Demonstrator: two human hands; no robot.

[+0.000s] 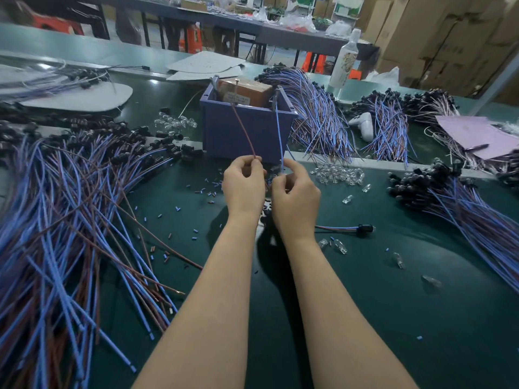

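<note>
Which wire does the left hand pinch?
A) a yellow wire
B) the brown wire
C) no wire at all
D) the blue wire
B: the left hand pinches the brown wire at its fingertips, while the right hand holds the blue wire.

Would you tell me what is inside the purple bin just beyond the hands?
A brown block with a white label fills most of the bin; metal rods stand at its rim. The brown wire and blue wire lead up there. The walls hide everything lower.
</note>
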